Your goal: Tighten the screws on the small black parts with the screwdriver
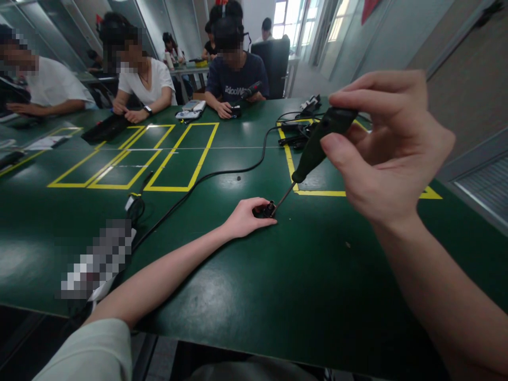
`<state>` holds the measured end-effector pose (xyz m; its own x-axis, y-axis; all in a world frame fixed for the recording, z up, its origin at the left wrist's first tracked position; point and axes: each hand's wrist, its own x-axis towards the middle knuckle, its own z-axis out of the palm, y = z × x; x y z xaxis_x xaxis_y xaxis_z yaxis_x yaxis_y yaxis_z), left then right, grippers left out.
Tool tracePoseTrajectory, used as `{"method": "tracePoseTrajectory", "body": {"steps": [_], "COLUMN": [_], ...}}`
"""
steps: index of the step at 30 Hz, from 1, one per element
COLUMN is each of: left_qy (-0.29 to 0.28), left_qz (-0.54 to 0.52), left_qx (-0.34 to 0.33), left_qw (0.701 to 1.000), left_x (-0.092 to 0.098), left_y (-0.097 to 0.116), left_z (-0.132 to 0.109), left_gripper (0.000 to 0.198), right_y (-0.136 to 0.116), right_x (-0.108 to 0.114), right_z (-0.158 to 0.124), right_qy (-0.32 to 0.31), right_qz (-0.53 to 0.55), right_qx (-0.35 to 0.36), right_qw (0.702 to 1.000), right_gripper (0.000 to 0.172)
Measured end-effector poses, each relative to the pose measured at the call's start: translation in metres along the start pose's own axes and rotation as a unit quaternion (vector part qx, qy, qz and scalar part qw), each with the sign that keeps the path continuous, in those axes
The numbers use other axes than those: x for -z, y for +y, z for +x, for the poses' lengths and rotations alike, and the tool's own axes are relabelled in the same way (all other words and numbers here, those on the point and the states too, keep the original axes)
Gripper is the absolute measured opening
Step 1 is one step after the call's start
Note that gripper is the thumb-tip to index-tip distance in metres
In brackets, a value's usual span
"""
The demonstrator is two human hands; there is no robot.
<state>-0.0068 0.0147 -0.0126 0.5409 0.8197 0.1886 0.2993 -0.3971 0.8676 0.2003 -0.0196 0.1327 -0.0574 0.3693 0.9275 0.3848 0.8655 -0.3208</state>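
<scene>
My right hand point(384, 143) grips the dark green handle of a screwdriver point(315, 151) between thumb and fingers. The tool slants down to the left, and the tip of its thin metal shaft meets a small black part point(269, 209) on the green table point(238, 286). Around that part my left hand point(250, 217) is closed, thumb on the near side and fingers on the far side, holding it at the tabletop. The part has a short upright cylinder on top; its exact kind is not clear, and the left fingers hide some of it.
A black cable point(214, 173) crosses the table to a pile of black devices point(297, 132) beyond the screwdriver. At left lies a blurred power strip point(113, 278). Yellow tape point(166, 189) marks rectangles. Across the table, a person in a dark shirt point(238, 79) and others handle things.
</scene>
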Motion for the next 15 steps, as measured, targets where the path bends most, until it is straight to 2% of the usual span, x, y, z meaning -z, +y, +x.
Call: {"method": "tracePoseTrajectory", "body": {"steps": [6,12,15], "left_qy": [-0.002,0.000,0.000], "left_qz": [0.002,0.001,0.002], "left_qx": [0.000,0.003,0.004], "left_qw": [1.000,1.000,1.000], "left_x": [0.0005,-0.0001,0.0000], "left_y": [0.0002,0.0003,0.0002], "left_z": [0.0002,0.0002,-0.0001], "left_gripper": [0.034,0.033,0.033], "right_y": [0.0002,-0.0001,0.0013], "right_x": [0.0016,0.0010,0.0015], "right_z": [0.0002,0.0005,0.0010], "right_qy": [-0.034,-0.002,-0.009], "right_qz": [0.043,0.002,0.026], "right_qx": [-0.018,0.003,-0.004], "right_qw": [0.998,1.000,1.000], "right_gripper": [0.036,0.038,0.041]}}
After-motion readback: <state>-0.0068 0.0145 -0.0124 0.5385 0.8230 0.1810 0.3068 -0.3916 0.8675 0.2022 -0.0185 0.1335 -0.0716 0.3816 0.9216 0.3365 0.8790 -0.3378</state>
